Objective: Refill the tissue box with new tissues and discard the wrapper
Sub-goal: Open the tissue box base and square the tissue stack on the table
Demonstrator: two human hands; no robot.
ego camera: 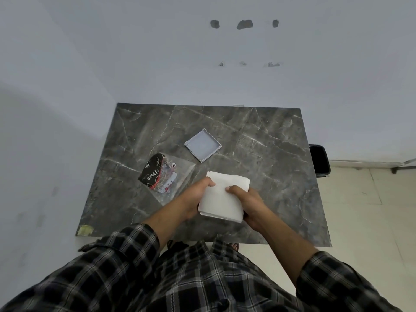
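Note:
A white stack of tissues [222, 195] is held above the near middle of the dark marble table [270, 154]. My left hand [194, 199] grips its left side and my right hand [247, 202] grips its right side, thumb on top. The box under the stack is hidden by the tissues and my hands. An emptied plastic wrapper [163, 175], black and red with clear film, lies flat on the table just left of my left hand. A square grey box lid [202, 145] lies inside up farther back, apart from the stack.
A black bin [319, 161] stands on the floor off the table's right edge. The table's back edge meets a white wall. A strip of yellowish tape [85, 230] marks the near left corner. Pale floor tiles lie to the right.

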